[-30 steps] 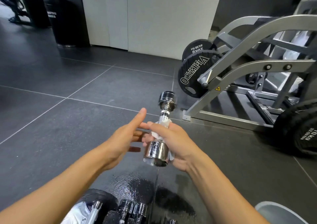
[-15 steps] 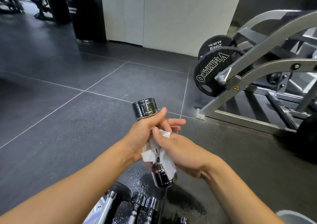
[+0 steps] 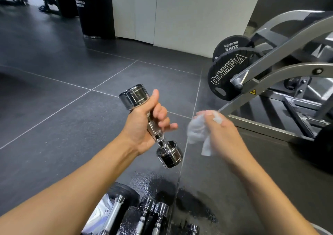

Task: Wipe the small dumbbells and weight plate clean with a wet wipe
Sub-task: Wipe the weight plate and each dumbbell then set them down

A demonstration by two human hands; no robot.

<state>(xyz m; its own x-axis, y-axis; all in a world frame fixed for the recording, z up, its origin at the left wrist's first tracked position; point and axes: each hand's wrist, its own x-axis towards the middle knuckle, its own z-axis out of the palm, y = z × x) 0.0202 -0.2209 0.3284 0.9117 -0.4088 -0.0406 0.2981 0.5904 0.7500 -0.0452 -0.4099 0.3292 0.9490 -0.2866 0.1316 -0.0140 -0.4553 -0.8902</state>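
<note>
- the chrome dumbbell (image 3: pixel 155 129) is held in the air over the dark tiled floor (image 3: pixel 63 94). it is tilted, with one head up and to the left and the other down and to the right.
- part of its knurled handle is hidden inside the left hand (image 3: pixel 142 124), whose thumb and fingers are wrapped round it. the little finger sticks out loose.
- the right hand (image 3: pixel 223 135) is to the right of the dumbbell and apart from it. it is blurred, so its fingertips are hard to make out.
- its fingers are bunched round a crumpled white wet wipe (image 3: pixel 197 130), which hangs below them.
- below the dumbbell, two more small dumbbells (image 3: pixel 161 208) lie side by side. the bottom edge cuts them off, so only their upper heads and part of their handles show.
- below and left of the dumbbell, a chrome bar (image 3: pixel 115 211) lies over a white pack (image 3: pixel 100 211). they cover most of a dark round plate (image 3: pixel 126 190), and only its rim shows.
- a small chrome piece (image 3: pixel 192 228) lies below the dumbbell at the bottom edge, too cut off to identify.
- a wet patch (image 3: pixel 153 182) glistens on the floor directly under the dumbbell.
- right of the dumbbell, beyond the right hand, a grey machine frame (image 3: pixel 270 67) carries a black olympia plate (image 3: pixel 228 72). a second plate is half hidden behind it.
- far beyond the dumbbell stand a white panel (image 3: pixel 198 16) and a black column (image 3: pixel 95 13).
</note>
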